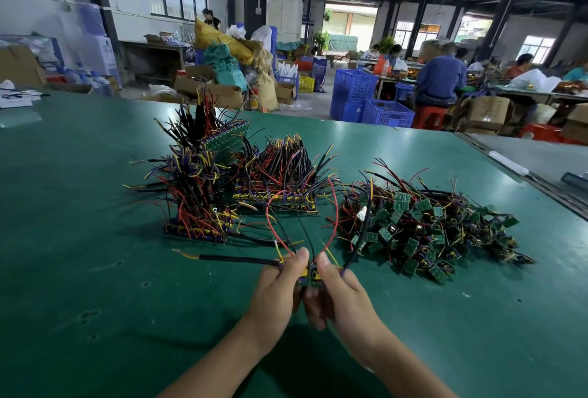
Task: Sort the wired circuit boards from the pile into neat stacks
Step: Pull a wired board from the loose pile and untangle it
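Wired circuit boards (426, 232), small green plates trailing red, black, yellow and purple leads, lie heaped on the right half of a broad green worktop (95, 270). The boards in the heap are tumbled at every angle with their wires tangled through one another. Beyond the worktop's far edge stand blue plastic crates (369, 101), and further back on the right people sit at other tables.

Left of the heap and apart from it are the sorted boards. A near-left stack (197, 206) sits flat with its leads bristling upward. Just behind and to its right is a wider middle stack (280, 174), its wires also standing up. At the back, a rear row of green boards (222, 139) stands tilted on edge with black and red leads pointing up.

Nearer the front edge, between the stacks and the heap, the person's left hand (276, 289) and right hand (340, 292) meet above the worktop. Each grip is clenched on the same small green board (310, 275), with the thumb on top and the fingers curled beneath. From the board, thin red wires (276, 232) loop up and away, and a black-sleeved lead (238, 259) runs out to the left, ending in a bare yellow tip.
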`<act>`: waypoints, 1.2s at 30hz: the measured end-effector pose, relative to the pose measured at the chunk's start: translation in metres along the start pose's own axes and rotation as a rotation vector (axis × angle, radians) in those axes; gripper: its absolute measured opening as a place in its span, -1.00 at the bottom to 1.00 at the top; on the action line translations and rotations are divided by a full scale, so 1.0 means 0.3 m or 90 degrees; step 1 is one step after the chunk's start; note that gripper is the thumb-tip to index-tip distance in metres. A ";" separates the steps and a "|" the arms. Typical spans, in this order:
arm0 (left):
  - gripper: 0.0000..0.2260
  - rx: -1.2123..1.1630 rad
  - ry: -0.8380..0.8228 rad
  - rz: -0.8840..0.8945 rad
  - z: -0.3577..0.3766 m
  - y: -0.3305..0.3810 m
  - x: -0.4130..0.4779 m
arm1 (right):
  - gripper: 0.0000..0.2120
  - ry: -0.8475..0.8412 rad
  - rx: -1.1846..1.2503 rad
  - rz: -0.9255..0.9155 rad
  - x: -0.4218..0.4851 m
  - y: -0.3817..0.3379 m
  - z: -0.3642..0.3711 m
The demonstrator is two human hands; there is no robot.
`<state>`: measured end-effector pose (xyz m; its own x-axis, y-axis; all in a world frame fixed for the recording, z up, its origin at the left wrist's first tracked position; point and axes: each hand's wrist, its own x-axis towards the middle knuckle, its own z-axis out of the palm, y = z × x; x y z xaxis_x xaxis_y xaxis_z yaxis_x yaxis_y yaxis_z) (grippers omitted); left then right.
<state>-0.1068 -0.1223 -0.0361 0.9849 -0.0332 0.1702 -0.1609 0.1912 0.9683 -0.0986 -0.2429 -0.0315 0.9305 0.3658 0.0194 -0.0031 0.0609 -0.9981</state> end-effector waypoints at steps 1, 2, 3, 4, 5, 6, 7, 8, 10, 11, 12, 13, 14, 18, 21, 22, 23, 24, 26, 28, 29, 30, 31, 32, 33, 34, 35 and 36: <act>-0.54 0.026 0.012 0.025 0.000 -0.006 0.003 | -0.43 0.024 -0.049 -0.029 0.004 0.004 -0.003; -0.53 0.067 0.024 0.058 -0.004 -0.015 0.006 | -0.44 0.041 -0.087 -0.054 0.008 0.007 -0.006; -0.52 0.112 0.029 0.088 -0.009 -0.025 0.007 | -0.44 0.050 -0.115 -0.073 0.012 0.011 -0.013; -0.54 0.155 0.030 0.109 -0.012 -0.035 0.008 | -0.46 0.056 -0.134 -0.086 0.015 0.015 -0.021; -0.58 0.186 0.029 0.119 -0.015 -0.042 0.008 | -0.48 0.062 -0.145 -0.091 0.018 0.019 -0.029; -0.62 0.212 0.031 0.119 -0.015 -0.048 0.009 | -0.49 0.069 -0.150 -0.091 0.020 0.024 -0.036; -0.64 0.234 0.035 0.117 -0.013 -0.050 0.011 | -0.49 0.076 -0.152 -0.090 0.021 0.027 -0.041; -0.64 0.257 0.046 0.117 -0.014 -0.053 0.013 | -0.48 0.081 -0.151 -0.091 0.023 0.031 -0.043; -0.63 0.281 0.079 0.124 -0.016 -0.053 0.013 | -0.48 0.084 -0.144 -0.098 0.025 0.034 -0.042; -0.64 0.288 0.093 0.136 -0.020 -0.053 0.014 | -0.48 0.086 -0.141 -0.101 0.025 0.033 -0.041; -0.66 0.294 0.097 0.150 -0.023 -0.052 0.016 | -0.47 0.088 -0.140 -0.100 0.026 0.032 -0.040; -0.67 0.295 0.095 0.158 -0.024 -0.051 0.017 | -0.45 0.088 -0.144 -0.098 0.026 0.031 -0.040; -0.67 0.289 0.091 0.158 -0.024 -0.049 0.017 | -0.42 0.088 -0.148 -0.096 0.027 0.031 -0.039; -0.74 0.234 0.066 0.139 -0.015 -0.038 0.018 | -0.34 0.081 -0.114 -0.074 0.023 0.025 -0.042; -0.76 0.139 0.022 0.088 -0.001 -0.018 0.012 | -0.34 0.056 -0.037 -0.020 0.017 0.014 -0.043; -0.71 0.097 0.005 0.048 0.001 -0.010 0.010 | -0.38 0.040 0.015 0.008 0.016 0.009 -0.039; -0.67 0.066 -0.006 0.011 0.000 -0.006 0.009 | -0.41 0.022 0.078 0.035 0.015 0.004 -0.037; -0.63 0.053 -0.009 -0.008 -0.003 -0.003 0.010 | -0.44 0.005 0.135 0.056 0.016 -0.002 -0.033; -0.56 0.039 -0.006 -0.016 -0.005 0.001 0.009 | -0.45 -0.013 0.177 0.064 0.020 -0.004 -0.034; -0.55 0.036 0.037 -0.023 -0.002 0.003 0.012 | -0.45 0.014 0.125 0.041 0.023 -0.003 -0.040; -0.60 0.033 0.070 -0.034 -0.002 0.002 0.015 | -0.46 0.042 0.096 0.027 0.025 -0.004 -0.042; -0.62 0.033 0.093 -0.046 -0.002 0.000 0.019 | -0.47 0.071 0.078 0.013 0.027 -0.003 -0.045; -0.62 0.047 0.104 -0.052 -0.004 -0.005 0.022 | -0.50 0.093 0.064 0.001 0.030 -0.003 -0.049; -0.60 0.084 0.102 -0.049 -0.005 -0.009 0.021 | -0.55 0.110 0.051 -0.005 0.034 0.001 -0.054; -0.58 0.144 0.098 -0.037 -0.006 -0.014 0.020 | -0.59 0.126 0.038 -0.004 0.035 0.004 -0.059; -0.56 0.213 0.096 -0.018 -0.009 -0.018 0.017 | -0.61 0.138 0.019 0.001 0.036 0.008 -0.062; -0.55 0.277 0.097 0.010 -0.012 -0.021 0.013 | -0.64 0.147 -0.007 0.009 0.036 0.010 -0.065; -0.57 0.325 0.100 0.043 -0.016 -0.025 0.011 | -0.67 0.153 -0.036 0.018 0.036 0.013 -0.067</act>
<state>-0.1021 -0.1191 -0.0438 0.9627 0.1173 0.2437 -0.1966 -0.3154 0.9284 -0.0812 -0.2574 -0.0365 0.9908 0.1344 -0.0155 -0.0156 -0.0007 -0.9999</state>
